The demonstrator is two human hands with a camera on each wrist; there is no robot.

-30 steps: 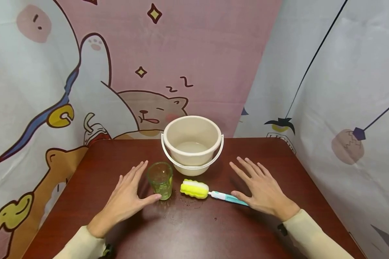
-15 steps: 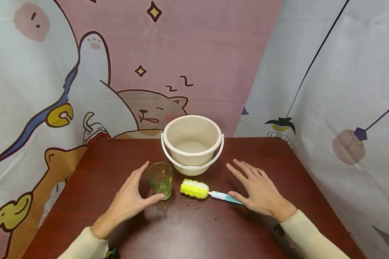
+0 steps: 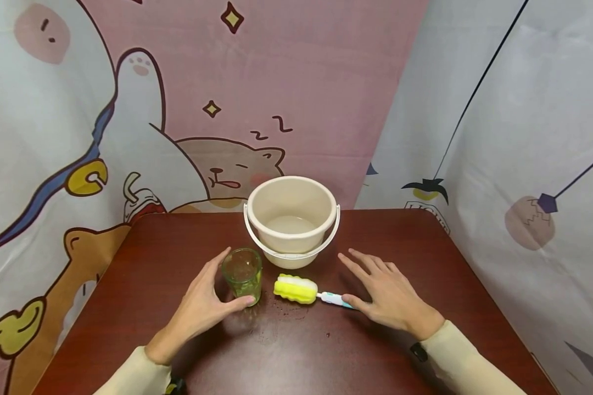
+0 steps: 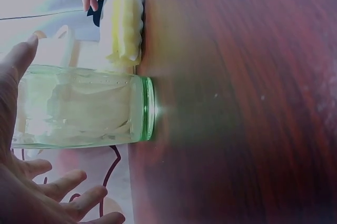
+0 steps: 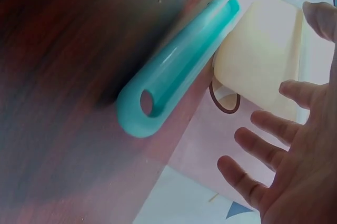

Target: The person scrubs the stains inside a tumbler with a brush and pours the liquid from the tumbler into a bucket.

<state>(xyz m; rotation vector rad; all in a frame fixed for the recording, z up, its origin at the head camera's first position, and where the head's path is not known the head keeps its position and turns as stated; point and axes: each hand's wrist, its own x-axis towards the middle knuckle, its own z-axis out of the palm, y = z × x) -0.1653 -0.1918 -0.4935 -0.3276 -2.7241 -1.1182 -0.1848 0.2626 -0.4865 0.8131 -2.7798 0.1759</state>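
A green-tinted drinking glass (image 3: 243, 274) stands upright on the table. My left hand (image 3: 201, 302) is spread around its left side, thumb in front and fingers behind; in the left wrist view the glass (image 4: 84, 108) shows between thumb and fingers, which do not close on it. A sponge cup brush (image 3: 296, 289) lies right of the glass, its yellow-and-white head toward the glass. My right hand (image 3: 390, 293) hovers over the brush's handle, fingers spread. The right wrist view shows the turquoise handle (image 5: 179, 66) with a hole in its end, apart from the fingers.
A cream bucket (image 3: 292, 219) with its handle hanging in front stands behind the glass and brush, some cloudy liquid apparently at its bottom. Water drops dot the dark red wooden table (image 3: 286, 356). Patterned cloth (image 3: 316, 82) hangs behind and at the sides.
My left hand has shifted slightly right, further around the glass. My right hand has moved left and a little lower, now covering more of the brush handle. Glass, brush and bucket stay put.
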